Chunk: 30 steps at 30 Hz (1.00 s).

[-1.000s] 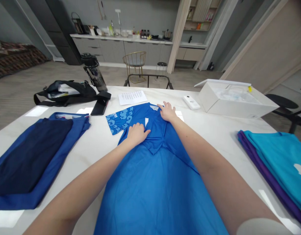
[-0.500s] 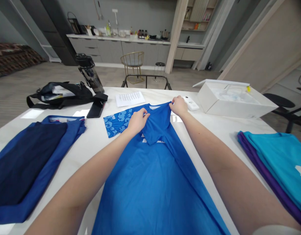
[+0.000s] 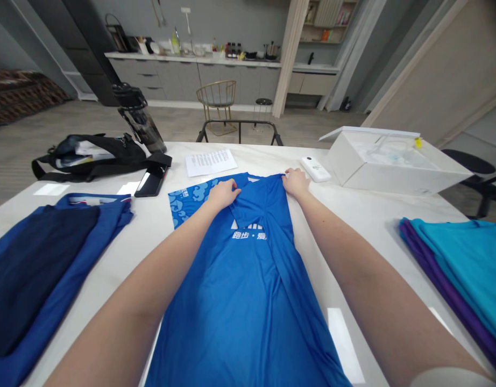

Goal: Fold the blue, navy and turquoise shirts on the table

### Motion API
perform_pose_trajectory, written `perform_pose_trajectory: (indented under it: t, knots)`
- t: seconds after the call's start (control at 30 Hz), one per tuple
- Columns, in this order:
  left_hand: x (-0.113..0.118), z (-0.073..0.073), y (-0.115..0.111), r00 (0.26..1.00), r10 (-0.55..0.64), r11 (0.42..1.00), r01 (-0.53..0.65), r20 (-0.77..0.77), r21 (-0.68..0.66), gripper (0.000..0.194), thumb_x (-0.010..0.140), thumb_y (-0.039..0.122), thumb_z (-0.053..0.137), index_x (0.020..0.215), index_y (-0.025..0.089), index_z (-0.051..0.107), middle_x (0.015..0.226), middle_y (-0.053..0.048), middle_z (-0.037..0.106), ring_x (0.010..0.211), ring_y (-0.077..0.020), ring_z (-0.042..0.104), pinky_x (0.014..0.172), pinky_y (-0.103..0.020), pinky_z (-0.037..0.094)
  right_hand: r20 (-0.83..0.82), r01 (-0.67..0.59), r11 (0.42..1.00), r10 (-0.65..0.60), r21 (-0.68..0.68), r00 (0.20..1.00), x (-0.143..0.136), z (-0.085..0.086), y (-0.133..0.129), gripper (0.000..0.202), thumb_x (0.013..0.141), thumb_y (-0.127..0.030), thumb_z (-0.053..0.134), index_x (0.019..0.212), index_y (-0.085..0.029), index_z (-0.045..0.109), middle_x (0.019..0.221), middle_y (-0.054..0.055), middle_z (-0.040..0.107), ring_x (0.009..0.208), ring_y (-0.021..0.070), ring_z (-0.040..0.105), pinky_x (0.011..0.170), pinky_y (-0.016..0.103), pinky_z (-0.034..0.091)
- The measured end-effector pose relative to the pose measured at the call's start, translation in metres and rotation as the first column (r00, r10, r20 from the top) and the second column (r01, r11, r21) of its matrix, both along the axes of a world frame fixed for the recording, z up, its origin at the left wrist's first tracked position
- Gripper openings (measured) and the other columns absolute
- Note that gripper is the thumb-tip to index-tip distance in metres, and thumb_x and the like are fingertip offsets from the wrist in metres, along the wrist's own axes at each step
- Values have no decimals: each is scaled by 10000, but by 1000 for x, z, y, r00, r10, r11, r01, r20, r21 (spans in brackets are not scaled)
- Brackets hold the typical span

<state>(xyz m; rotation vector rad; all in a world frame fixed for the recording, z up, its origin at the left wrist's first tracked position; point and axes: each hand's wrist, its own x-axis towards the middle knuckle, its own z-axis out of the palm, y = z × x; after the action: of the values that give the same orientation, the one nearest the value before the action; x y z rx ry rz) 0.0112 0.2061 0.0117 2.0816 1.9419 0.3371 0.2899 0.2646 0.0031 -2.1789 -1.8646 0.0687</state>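
I've got a blue shirt (image 3: pixel 235 290) spread on this white table (image 3: pixel 151 215), left hand (image 3: pixel 224 194) pinching near the collar (image 3: pixel 254 178), right hand (image 3: pixel 296 184) pinching the shoulder edge, folded clothes (image 3: pixel 42 269) left, turquoise-and-purple pile (image 3: pixel 469 263) right.

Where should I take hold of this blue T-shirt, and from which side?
Probably pinch the blue T-shirt at its far right shoulder corner, coming from the right, where the right hand touches it. That corner sticks out beyond the folded-over sleeve, and the fabric ends against the white table there, so thumb and fingers should find an edge.
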Motion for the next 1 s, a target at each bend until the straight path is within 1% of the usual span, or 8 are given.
perform_pose_trajectory:
  t: [0.17, 0.33, 0.57, 0.67, 0.73, 0.83, 0.9, 1.0]
  knots:
    - [4, -8, -12, 993, -17, 992, 32, -119, 126, 274, 1020, 380, 470, 1203, 219, 594, 1188, -110, 712, 1116, -290, 664, 934, -413, 484, -146, 74, 992, -89, -104, 985, -6, 1, 7, 232, 952, -300, 524, 1078, -204, 693, 1170, 146, 698, 1113, 320, 624, 958, 498, 458]
    - [7, -12, -17, 975, 151, 976, -121, -163, 183, 330, 1020, 391, 440, 1246, 196, 580, 1215, -156, 675, 1139, -335, 632, 946, -463, 460, -171, 29, 997, -17, 66, 985, -13, -3, 21, 238, 1007, -317, 450, 1126, -232, 638, 1136, 123, 710, 1094, 314, 628, 951, 511, 451]
    - [6, -11, -25, 940, 279, 935, -220, -195, 278, 397, 1038, 383, 353, 1277, 174, 592, 1297, -202, 610, 1201, -375, 552, 967, -515, 414, -183, 10, 993, 12, 117, 983, -23, -11, 16, 301, 980, -303, 494, 1249, -213, 595, 1279, 159, 630, 1136, 332, 587, 952, 510, 441]
    - [7, -5, -33, 969, 167, 932, -95, -181, 350, 412, 1044, 374, 355, 1340, 188, 572, 1344, -187, 596, 1234, -354, 531, 1014, -521, 392, -192, -91, 975, 132, 205, 973, -22, -4, -4, 282, 993, -317, 481, 1198, -193, 629, 1192, 147, 644, 1061, 298, 603, 917, 441, 458]
    - [10, -1, -41, 982, 0, 932, 69, -190, 356, 402, 1038, 363, 394, 1364, 210, 574, 1376, -157, 592, 1256, -324, 531, 1053, -507, 383, -189, -251, 947, 290, 202, 938, -21, 2, -23, 232, 980, -326, 527, 1109, -194, 668, 1067, 109, 663, 976, 259, 615, 881, 380, 464]
    - [13, 0, -54, 944, -267, 920, 309, -192, 243, 363, 1035, 369, 435, 1318, 250, 628, 1382, -103, 622, 1266, -273, 560, 1091, -474, 396, -166, -461, 882, 472, 100, 866, -18, 7, -59, 168, 948, -326, 612, 1028, -210, 702, 946, 58, 657, 874, 213, 609, 818, 322, 459]
    - [15, -1, -65, 931, -312, 926, 342, -191, 156, 364, 1034, 391, 448, 1313, 258, 640, 1424, -96, 613, 1301, -273, 559, 1124, -501, 387, -153, -521, 854, 516, 12, 843, -15, 7, -87, 156, 937, -318, 648, 1032, -214, 715, 931, 47, 652, 851, 197, 605, 793, 302, 453]
    - [16, -1, -86, 949, -236, 951, 270, -211, 150, 415, 1031, 372, 453, 1404, 244, 580, 1530, -127, 531, 1395, -297, 497, 1192, -580, 306, -148, -522, 852, 512, -37, 846, -11, 7, -132, 192, 936, -284, 660, 1105, -208, 710, 975, 51, 654, 863, 181, 612, 791, 280, 454]
